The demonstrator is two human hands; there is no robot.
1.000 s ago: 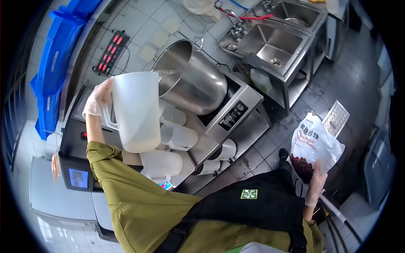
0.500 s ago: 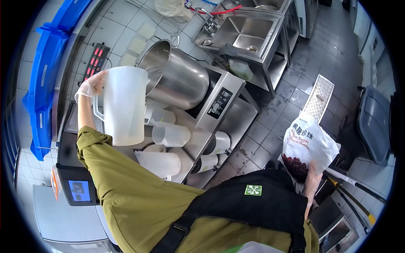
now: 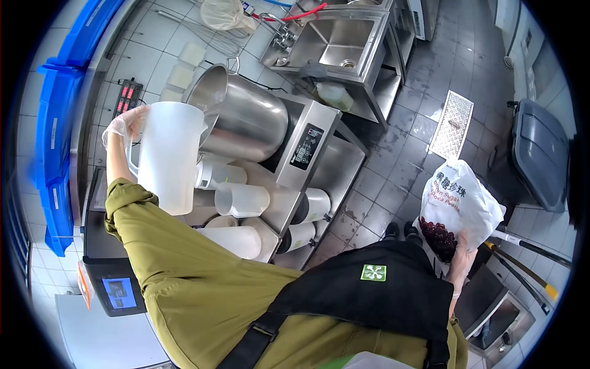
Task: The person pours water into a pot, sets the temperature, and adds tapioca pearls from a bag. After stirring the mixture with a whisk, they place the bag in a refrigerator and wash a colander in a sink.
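Note:
On the left, my left hand [image 3: 125, 126], in a clear glove, is closed on a translucent plastic pitcher [image 3: 167, 161] near its rim and handle. The pitcher is held up in front of the counter; its contents cannot be made out. Off to the right, my right hand [image 3: 463, 257] grips a white bag of brown sugar tapioca pearls [image 3: 460, 195] by its lower side. The bag hangs above the floor, with dark pearls pictured on it. A large steel pot [image 3: 255, 120] tilts on a cooker [image 3: 309, 147] beyond the pitcher.
More translucent pitchers [image 3: 243, 199] stand on the counter beside the cooker. A steel sink [image 3: 335, 43] is at the back. Blue bins [image 3: 58, 123] line the left, and a grey lidded bin [image 3: 541, 160] stands at right. A metal drain cover [image 3: 452, 126] lies in the wet floor.
The view has turned slightly, so the pot, sink and counter sit further left. The pitcher appears a little further left and the bag slightly further right. Both hands keep their hold.

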